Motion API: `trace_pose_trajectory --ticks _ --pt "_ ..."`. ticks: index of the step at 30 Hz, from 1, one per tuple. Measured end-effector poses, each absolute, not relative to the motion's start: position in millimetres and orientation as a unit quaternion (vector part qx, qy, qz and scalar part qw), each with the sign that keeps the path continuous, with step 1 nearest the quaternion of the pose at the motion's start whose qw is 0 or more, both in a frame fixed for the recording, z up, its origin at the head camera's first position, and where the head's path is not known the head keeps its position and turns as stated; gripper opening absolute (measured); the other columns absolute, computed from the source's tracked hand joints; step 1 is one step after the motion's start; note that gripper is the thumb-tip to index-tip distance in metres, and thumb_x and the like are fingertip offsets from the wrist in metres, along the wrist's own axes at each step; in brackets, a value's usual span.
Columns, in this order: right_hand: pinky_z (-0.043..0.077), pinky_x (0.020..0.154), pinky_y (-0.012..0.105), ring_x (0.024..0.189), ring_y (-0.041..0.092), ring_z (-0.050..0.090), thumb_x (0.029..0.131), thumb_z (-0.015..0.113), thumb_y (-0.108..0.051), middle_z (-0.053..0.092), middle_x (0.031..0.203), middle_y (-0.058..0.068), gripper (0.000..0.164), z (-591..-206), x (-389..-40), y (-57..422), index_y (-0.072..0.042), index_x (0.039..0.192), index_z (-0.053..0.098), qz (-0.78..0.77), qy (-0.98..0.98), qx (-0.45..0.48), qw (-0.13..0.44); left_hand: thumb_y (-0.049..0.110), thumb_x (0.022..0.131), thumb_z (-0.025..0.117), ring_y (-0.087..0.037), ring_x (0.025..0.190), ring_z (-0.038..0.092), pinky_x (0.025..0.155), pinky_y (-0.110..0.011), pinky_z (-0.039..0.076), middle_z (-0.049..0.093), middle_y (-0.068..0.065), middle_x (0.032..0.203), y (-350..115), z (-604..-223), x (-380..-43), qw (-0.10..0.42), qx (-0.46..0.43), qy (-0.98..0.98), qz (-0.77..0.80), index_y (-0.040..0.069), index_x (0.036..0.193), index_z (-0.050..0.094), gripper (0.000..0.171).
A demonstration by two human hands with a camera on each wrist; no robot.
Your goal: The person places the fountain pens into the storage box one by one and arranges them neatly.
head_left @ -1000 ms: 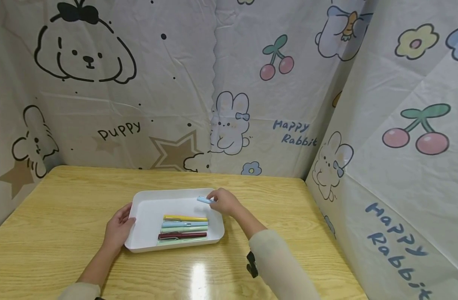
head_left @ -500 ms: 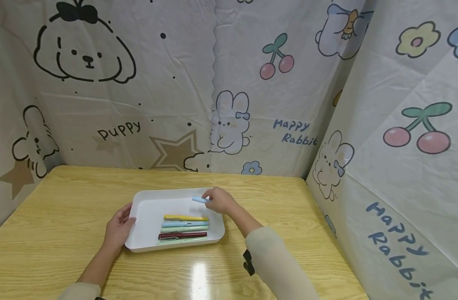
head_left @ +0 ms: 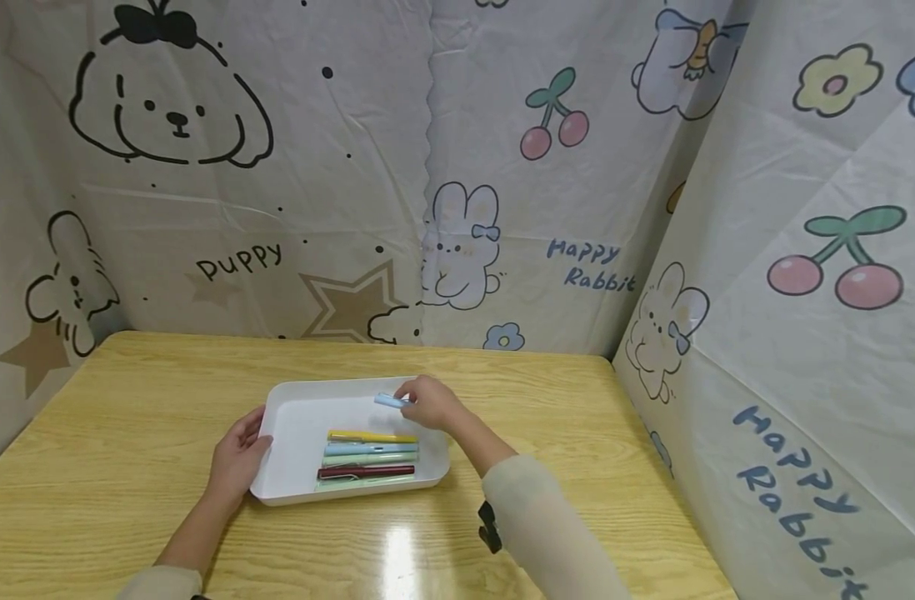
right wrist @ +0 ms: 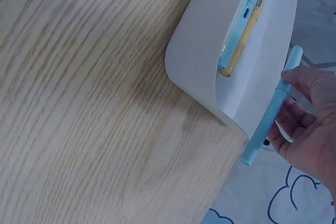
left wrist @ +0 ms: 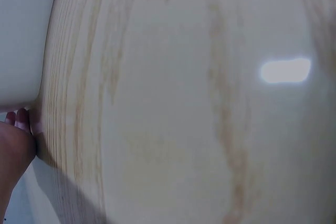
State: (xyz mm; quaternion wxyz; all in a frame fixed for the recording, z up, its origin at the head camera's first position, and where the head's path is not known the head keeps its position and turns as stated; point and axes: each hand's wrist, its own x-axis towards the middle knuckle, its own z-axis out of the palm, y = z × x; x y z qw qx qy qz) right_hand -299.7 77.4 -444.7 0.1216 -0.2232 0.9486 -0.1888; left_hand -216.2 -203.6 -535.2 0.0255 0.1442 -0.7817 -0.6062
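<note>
A white rectangular tray rests on the table. My left hand grips its left end, thumb at the rim and fingers along the outer side. My right hand pinches a light blue pen between thumb and fingers, over the tray's back right part. Inside the tray, several pens lie side by side: a yellow pen, a second light blue pen, a light green pen, a dark red pen and a pale green one at the front. In the left wrist view, only a few left fingers show beneath the tray's corner.
The wood-grain table extends around the tray. Behind it and on both sides hang cloth walls with cartoon prints. A glare spot lies on the tabletop in front of the tray.
My right hand has moved a little to the left over the tray, carrying the light blue pen. The left hand and the pens in the tray have stayed in place.
</note>
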Motion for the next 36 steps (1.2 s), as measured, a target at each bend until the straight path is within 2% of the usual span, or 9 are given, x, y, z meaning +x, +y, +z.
trace_pose_trajectory --ticks 19,30,36 --pt "0.037 0.052 0.016 0.059 0.007 0.045 0.085 0.062 -0.012 0.062 0.078 0.0 0.027 -444 -297 57 -0.011 0.111 0.068 -0.178 0.942 -0.26 0.117 0.006 0.095 0.042 -0.033 0.134 0.036 0.112 -0.046 0.031 0.033 -0.021 0.149 -205 -533 -214 0.027 0.143 -0.782 -0.606 0.005 0.147 0.026 0.055" --pt "0.041 0.06 0.017 0.07 0.008 0.05 0.087 0.062 -0.014 0.068 0.096 0.001 0.027 -449 -293 47 -0.013 0.113 0.068 -0.136 0.946 -0.27 0.118 0.005 0.094 0.04 -0.032 0.133 0.036 0.111 -0.046 0.031 0.033 -0.021 0.149 -203 -531 -213 0.029 0.144 -0.777 -0.612 0.005 0.148 0.025 0.056" --pt "0.048 0.071 0.02 0.084 0.009 0.056 0.088 0.061 -0.016 0.067 0.104 0.001 0.027 -452 -293 44 -0.015 0.114 0.067 -0.12 0.947 -0.274 0.117 0.005 0.095 0.041 -0.032 0.134 0.035 0.11 -0.042 0.033 0.032 -0.021 0.149 -202 -528 -213 0.025 0.143 -0.777 -0.612 0.005 0.148 0.025 0.055"
